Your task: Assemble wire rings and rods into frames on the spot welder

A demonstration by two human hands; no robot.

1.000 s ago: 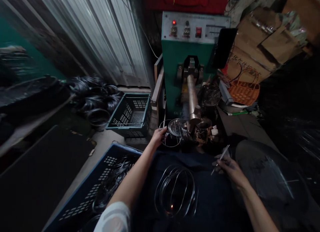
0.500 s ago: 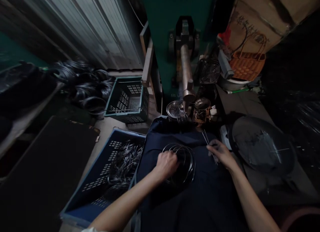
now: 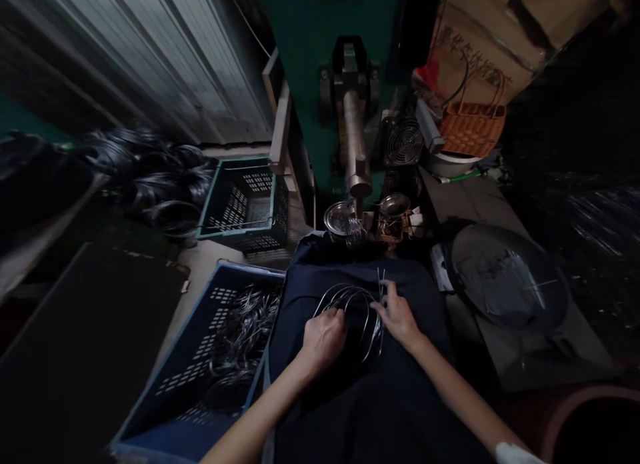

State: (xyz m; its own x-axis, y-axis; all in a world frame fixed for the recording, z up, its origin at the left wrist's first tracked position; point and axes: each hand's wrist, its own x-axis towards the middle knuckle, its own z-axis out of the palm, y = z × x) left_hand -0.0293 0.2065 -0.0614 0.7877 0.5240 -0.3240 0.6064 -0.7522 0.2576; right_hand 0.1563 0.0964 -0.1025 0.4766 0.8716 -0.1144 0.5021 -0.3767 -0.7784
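A bundle of thin metal wire rings [image 3: 356, 303] lies on a dark blue cloth [image 3: 380, 397] over my lap. My left hand [image 3: 324, 336] is closed on the left side of the rings. My right hand [image 3: 397, 315] pinches a few short straight wires [image 3: 381, 281] that stick upward, and it rests against the right side of the rings. Both hands sit close together on the bundle.
A blue plastic crate [image 3: 200, 371] with several wire rings stands at my left. A green crate [image 3: 245, 204] sits beyond it beside a pile of dark rings [image 3: 150, 177]. Ahead is a green machine [image 3: 340, 84] with a metal shaft [image 3: 355, 144], a fan [image 3: 404, 141] and a wicker basket [image 3: 473, 127]. A round dark lid [image 3: 505, 277] lies right.
My left hand came back from the machine's shaft to the rings on my lap. My right hand moved left with the straight wires to the rings. The view tilted down.
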